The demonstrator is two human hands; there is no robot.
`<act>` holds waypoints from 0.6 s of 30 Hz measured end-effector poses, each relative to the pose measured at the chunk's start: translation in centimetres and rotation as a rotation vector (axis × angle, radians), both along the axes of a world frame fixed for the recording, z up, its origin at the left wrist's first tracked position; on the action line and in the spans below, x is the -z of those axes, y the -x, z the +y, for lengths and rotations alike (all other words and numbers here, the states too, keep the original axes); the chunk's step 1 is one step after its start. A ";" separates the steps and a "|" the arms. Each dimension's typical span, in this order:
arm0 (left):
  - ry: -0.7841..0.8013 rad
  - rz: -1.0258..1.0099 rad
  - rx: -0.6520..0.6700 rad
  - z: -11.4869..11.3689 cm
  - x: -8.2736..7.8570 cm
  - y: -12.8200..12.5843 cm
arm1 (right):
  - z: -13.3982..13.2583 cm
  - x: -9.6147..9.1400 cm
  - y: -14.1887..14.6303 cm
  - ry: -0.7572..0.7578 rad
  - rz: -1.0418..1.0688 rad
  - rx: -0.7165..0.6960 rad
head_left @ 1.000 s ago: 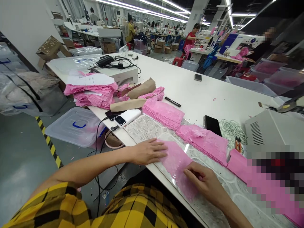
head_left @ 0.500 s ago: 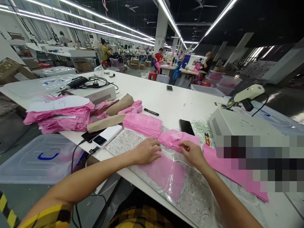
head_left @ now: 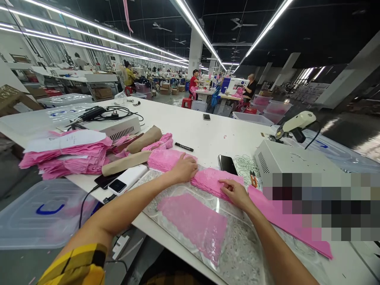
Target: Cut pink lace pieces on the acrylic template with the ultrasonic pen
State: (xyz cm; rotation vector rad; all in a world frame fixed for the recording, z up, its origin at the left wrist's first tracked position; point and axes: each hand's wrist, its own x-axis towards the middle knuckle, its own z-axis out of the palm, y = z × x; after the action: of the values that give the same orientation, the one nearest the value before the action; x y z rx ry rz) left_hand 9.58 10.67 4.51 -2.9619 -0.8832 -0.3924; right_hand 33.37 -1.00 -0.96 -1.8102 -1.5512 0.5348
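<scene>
A single pink lace piece (head_left: 194, 221) lies flat on a clear plastic sheet (head_left: 237, 253) at the near edge of the white table (head_left: 208, 130). Beyond it sit two stacks of pink lace. My left hand (head_left: 184, 169) rests on the right end of the left stack (head_left: 166, 159), fingers curled over it. My right hand (head_left: 236, 192) lies on the middle stack (head_left: 212, 181), fingers pressed together on its top layer. Neither hand touches the flat piece.
A black phone (head_left: 227, 164), rubber bands (head_left: 246, 163) and small snips (head_left: 253, 179) lie beside a grey machine (head_left: 291, 162). A power bank (head_left: 127, 179), paper rolls (head_left: 127, 162), a pink bundle pile (head_left: 68, 156) and a marker (head_left: 184, 147) sit left. Plastic bin lid (head_left: 44, 209) is below. Other people work far off.
Both hands left the flat lace piece and moved away from me onto the lace stacks. The flat piece stays on the plastic sheet. My head tilted up.
</scene>
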 end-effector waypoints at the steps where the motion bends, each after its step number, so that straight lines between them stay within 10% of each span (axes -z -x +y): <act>1: 0.019 0.012 0.015 -0.2 0.0 0.1 | 0.0 0.0 0.0 0.000 0.008 -0.004; 18: 0.125 0.234 0.118 0.6 0.3 -0.6 | -0.5 -0.3 0.1 0.015 0.006 -0.009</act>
State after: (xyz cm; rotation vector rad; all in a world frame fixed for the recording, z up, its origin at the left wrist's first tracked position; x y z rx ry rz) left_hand 10.19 11.23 4.19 -3.0972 -0.7354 0.0098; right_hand 33.28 -1.50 -0.68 -1.8118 -1.5559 0.5570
